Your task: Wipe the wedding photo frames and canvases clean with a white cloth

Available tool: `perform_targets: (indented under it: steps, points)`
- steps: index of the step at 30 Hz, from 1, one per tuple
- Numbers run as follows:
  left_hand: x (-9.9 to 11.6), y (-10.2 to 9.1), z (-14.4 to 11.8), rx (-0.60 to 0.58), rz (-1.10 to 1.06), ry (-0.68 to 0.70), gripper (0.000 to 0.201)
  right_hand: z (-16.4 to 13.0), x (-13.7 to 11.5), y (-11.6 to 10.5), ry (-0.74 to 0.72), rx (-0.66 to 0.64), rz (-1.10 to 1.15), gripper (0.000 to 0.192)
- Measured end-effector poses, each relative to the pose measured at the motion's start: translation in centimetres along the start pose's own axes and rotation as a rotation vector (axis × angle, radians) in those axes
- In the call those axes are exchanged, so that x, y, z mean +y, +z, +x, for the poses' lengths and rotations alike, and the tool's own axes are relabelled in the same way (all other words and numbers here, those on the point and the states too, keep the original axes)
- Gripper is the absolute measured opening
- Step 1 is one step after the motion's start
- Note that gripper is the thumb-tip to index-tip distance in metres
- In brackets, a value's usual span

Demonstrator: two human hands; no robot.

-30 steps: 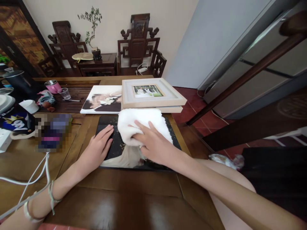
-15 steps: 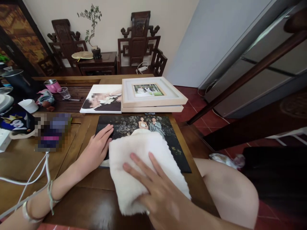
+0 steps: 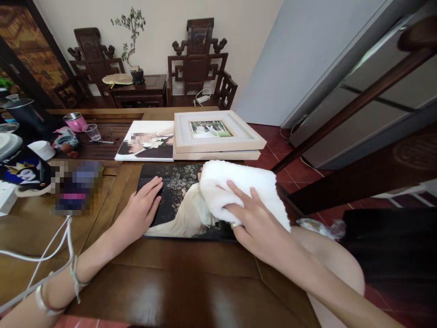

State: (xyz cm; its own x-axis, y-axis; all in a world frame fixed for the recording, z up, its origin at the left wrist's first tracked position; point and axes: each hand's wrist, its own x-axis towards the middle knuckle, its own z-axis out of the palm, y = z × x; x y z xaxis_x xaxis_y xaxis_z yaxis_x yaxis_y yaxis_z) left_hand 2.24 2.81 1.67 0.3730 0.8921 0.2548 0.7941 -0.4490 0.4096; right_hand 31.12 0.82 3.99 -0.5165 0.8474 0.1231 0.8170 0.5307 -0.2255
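Observation:
A dark wedding photo panel (image 3: 191, 209) lies flat on the wooden table. My left hand (image 3: 145, 207) rests on its left edge, fingers stretched out and holding nothing. On the panel's right part my right hand (image 3: 251, 212) presses a white fluffy cloth (image 3: 262, 182), with part of the cloth bunched under the fingers. The cloth hides the couple's upper bodies and the panel's right side. A pale gown and dark foliage show on the uncovered left part.
Behind the panel lie a white-edged photo print (image 3: 145, 141) and stacked pale wood frames (image 3: 218, 146). To the left are a blurred phone-like object (image 3: 77, 187) with white cables (image 3: 68, 237), a dark cup (image 3: 25, 173) and a pink mug (image 3: 75, 122). My leg (image 3: 327, 259) is at right.
My right hand and the cloth have moved up and to the right across the panel, uncovering the gown and covering the couple. My left hand has stayed in place.

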Motion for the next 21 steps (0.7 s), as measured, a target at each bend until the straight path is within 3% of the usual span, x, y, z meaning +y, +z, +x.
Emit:
perform_targets:
  steps: [6, 13, 16, 21]
  points:
    - [0.7, -0.5, 0.2, 0.073, -0.09, -0.031, 0.044, 3.3, -4.0, -0.1, 0.01, -0.143, -0.013, 0.05]
    - [0.9, -1.5, 0.6, 0.302, -0.359, -0.143, 0.05, 5.9, -7.8, 0.4, -0.33, -0.215, 0.097, 0.039]
    - [0.7, -1.4, 0.6, 0.34, -0.398, -0.159, 0.051, 5.2, -8.2, 0.6, -0.471, -0.244, 0.152, 0.036]
    - [0.8, -1.5, 0.8, 0.312, -0.377, -0.137, 0.047, 1.3, -7.6, -0.1, -0.611, -0.317, 0.244, 0.035]
